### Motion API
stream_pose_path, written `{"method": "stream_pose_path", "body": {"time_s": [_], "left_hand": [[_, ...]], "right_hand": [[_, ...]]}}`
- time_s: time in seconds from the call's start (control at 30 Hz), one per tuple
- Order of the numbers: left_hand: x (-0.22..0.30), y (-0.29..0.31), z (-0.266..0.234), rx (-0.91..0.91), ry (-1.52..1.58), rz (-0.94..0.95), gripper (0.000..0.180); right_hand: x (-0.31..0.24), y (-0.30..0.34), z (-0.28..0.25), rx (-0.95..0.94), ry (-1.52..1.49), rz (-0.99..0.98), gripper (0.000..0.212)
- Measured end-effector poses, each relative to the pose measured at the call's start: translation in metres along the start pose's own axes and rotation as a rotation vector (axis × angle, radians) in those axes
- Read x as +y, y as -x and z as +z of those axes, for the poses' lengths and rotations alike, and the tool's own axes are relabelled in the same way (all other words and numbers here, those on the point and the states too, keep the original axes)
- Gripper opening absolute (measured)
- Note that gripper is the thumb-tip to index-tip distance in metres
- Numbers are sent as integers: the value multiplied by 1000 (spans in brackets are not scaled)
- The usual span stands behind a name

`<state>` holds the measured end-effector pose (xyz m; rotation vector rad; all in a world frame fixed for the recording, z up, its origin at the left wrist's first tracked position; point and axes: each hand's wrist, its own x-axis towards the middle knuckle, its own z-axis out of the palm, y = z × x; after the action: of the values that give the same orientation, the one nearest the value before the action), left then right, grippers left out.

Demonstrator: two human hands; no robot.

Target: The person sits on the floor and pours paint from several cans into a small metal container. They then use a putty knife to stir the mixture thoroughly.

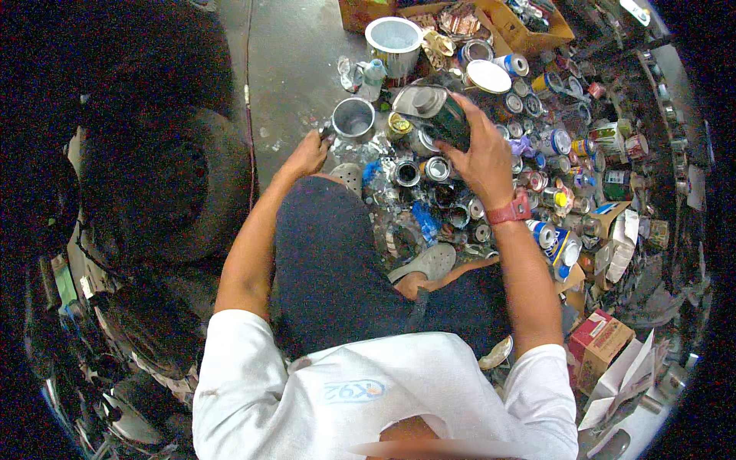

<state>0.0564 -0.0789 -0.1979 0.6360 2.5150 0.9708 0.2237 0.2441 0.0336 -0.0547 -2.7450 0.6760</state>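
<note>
A: What has the right hand (483, 157) got?

B: A dark green can (437, 111) with a pale metal top, held tilted just above the heap of cans (529, 153). The fingers are wrapped round its side, closed on it.

A: And the left hand (307, 153)?

B: Clenched round a small dark handle, out to the left of the can and low to the concrete floor (295, 61). A round silver pot (353, 117) sits just beyond it; I can't tell whether the handle belongs to that pot.

A: How would that can handle?

B: I'd judge it stiff and light if empty, thin metal that dents under a hard squeeze. The painted wall looks smooth, perhaps slippery, and the rim could be sharp. Best gripped round the body, as now, clear of the top edge.

A: What lies beyond the hands?

B: A white bucket (393, 42) and cardboard boxes (529, 31).
</note>
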Motion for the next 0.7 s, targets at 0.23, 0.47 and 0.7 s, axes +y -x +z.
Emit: {"method": "stream_pose_path", "body": {"time_s": [0.23,0.47,0.7], "left_hand": [[97,-23,-63,-42,-66,63,40],[159,-28,-88,-139,-297,117,44],[164,-47,-94,-244,-324,77,36]], "right_hand": [[-31,-36,-74,60,338,-290,92],[-40,-44,-121,51,724,-382,92],[-44,-35,-142,60,663,-411,76]]}}
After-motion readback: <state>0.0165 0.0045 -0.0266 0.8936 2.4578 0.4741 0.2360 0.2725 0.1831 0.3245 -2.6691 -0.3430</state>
